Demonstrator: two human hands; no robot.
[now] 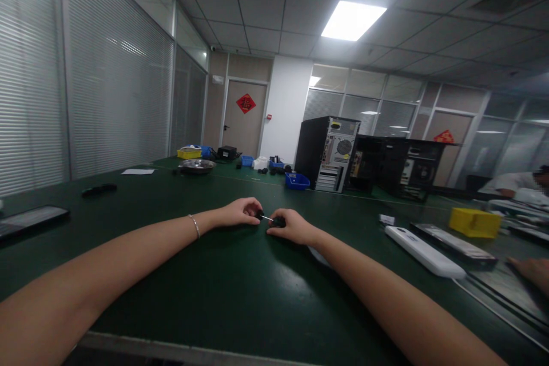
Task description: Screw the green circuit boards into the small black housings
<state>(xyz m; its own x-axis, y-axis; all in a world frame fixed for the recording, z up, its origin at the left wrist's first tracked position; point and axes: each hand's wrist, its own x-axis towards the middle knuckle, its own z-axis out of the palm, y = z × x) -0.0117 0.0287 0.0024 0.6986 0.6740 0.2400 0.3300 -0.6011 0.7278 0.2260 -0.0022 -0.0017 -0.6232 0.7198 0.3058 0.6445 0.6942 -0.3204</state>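
Note:
Both my arms stretch out over a dark green table (180, 274). My left hand (241, 211), with a thin bracelet on the wrist, pinches a small black part (259, 215) between fingertips. My right hand (291, 226) rests on the table and is closed on another small black piece (278, 221). A thin light-coloured pin or wire (267, 218) runs between the two pieces. The hands are a few centimetres apart.
Two computer towers (328, 153) stand at the back, with blue bins (297, 181), a yellow bin (189, 153) and a metal bowl (197, 166). A white flat device (422, 251), dark panels and a yellow box (474, 223) lie right. Another person's hand (532, 271) shows at far right.

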